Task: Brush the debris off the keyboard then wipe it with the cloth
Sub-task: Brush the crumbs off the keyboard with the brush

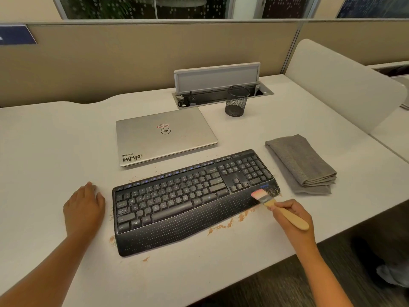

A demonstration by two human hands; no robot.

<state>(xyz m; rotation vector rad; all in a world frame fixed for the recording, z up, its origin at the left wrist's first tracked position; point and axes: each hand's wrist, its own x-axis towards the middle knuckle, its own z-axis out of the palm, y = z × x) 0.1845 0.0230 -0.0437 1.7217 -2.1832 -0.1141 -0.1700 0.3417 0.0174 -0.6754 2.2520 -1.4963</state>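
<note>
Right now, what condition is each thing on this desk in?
Keyboard: flat, debris on its right corner.
Brush: gripped by right hand, bristles on keyboard.
Left hand: resting flat on desk.
Cloth: folded, untouched.
Laptop: closed.
Pen cup: upright.
Cable hatch: lid open.

- keyboard (pixel 188 196): matt black plastic, dotted palm rest
- brush (pixel 281 209): pale smooth wooden handle, metal ferrule, soft bristles
- cloth (pixel 303 162): grey woven fabric, matt
- laptop (pixel 163 136): brushed silver metal lid
- pen cup (pixel 236 100): black wire mesh
- worktop (pixel 55 140): smooth, matt white
</note>
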